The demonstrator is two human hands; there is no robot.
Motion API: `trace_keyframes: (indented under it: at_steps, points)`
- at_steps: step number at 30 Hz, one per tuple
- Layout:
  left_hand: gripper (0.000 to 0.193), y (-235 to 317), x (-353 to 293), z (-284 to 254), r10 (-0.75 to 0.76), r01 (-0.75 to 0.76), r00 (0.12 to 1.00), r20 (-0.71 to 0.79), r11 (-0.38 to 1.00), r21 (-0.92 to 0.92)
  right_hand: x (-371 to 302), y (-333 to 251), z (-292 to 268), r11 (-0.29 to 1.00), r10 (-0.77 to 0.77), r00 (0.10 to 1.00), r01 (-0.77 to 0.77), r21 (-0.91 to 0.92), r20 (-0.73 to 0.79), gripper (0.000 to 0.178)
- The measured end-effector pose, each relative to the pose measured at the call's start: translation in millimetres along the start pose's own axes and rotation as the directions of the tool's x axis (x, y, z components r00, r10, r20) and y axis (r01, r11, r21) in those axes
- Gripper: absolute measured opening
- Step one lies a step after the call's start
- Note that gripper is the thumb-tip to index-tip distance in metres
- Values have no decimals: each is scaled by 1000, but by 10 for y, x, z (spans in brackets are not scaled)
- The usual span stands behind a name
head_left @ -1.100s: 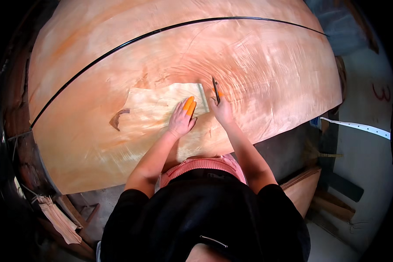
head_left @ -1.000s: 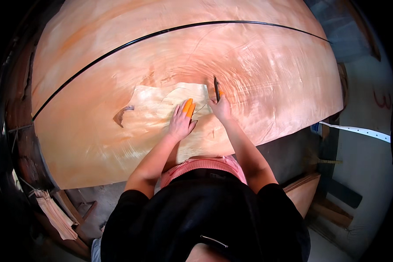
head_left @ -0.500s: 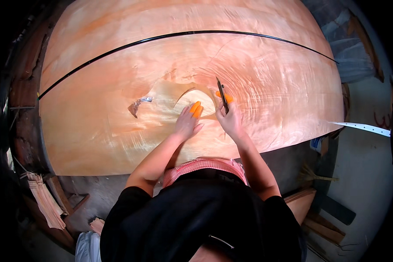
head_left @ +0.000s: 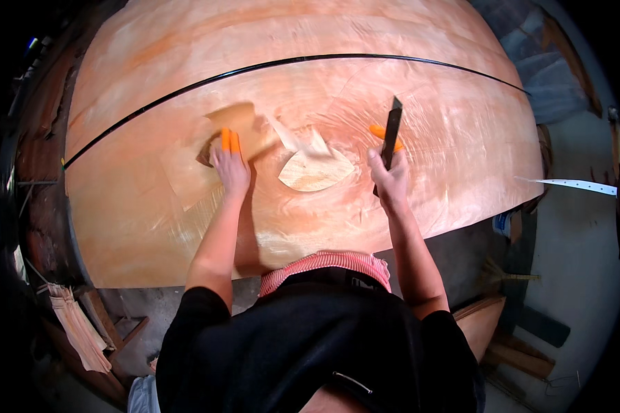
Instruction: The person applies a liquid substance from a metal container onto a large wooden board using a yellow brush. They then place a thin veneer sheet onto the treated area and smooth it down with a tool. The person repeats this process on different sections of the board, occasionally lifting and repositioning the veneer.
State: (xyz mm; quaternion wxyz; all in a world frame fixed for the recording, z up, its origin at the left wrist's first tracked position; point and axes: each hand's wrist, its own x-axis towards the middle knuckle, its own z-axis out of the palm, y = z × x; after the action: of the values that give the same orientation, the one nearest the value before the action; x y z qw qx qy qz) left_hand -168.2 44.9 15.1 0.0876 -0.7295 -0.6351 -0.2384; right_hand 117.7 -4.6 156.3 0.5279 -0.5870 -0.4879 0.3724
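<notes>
A large sheet of pale wood veneer [head_left: 138, 241] is spread in front of me. On it lies a leaf-shaped veneer patch [head_left: 317, 171], with a thin torn strip [head_left: 282, 131] sticking up beside its far side. My left hand [head_left: 233, 171], orange covers on two fingers, is left of the patch and holds a thin tan veneer piece [head_left: 231, 117], slightly blurred; the thumb's grip is partly hidden. My right hand [head_left: 393, 175], also with orange finger covers, is closed around a dark flat knife [head_left: 393, 127], its angled tip pointing away from me, right of the patch.
A long thin black rod [head_left: 289, 60] crosses the sheet's far part. A white perforated strip [head_left: 579, 184] juts out at the right edge. Veneer offcuts [head_left: 79, 327] hang at lower left; boards [head_left: 482, 320] and a brush-like broom [head_left: 499, 274] lie at lower right.
My left hand has left the patch and moved left, taking the tan veneer piece with it. My right hand has shifted right with the knife, away from the patch.
</notes>
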Motion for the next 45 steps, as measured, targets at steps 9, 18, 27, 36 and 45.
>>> trace_keyframes:
  at_steps: [9, 18, 27, 36, 45]
  points:
    - [47, 895, 50, 127, 226, -146, 941, 252, 942, -303, -240, 1029, -452, 839, 512, 859, -504, -205, -19, 19]
    - [22, 910, -144, 159, 91, 163, 934, 346, 752, -638, -238, 1431, -306, 897, -42, 998, 14, -442, -53, 19]
    - [35, 803, -273, -105, 111, 532, 666, 738, 622, -574, -277, 1207, -243, 899, 377, 907, -309, -309, 189, 21]
    - [56, 978, 35, 237, 12, 649, 623, 782, 551, -525, -658, 1635, -520, 892, 334, 910, -222, -394, 245, 15]
    - [55, 1676, 97, 226, 388, -310, 892, 233, 899, -311, -749, 1854, -757, 846, 400, 892, -271, -460, 210, 14]
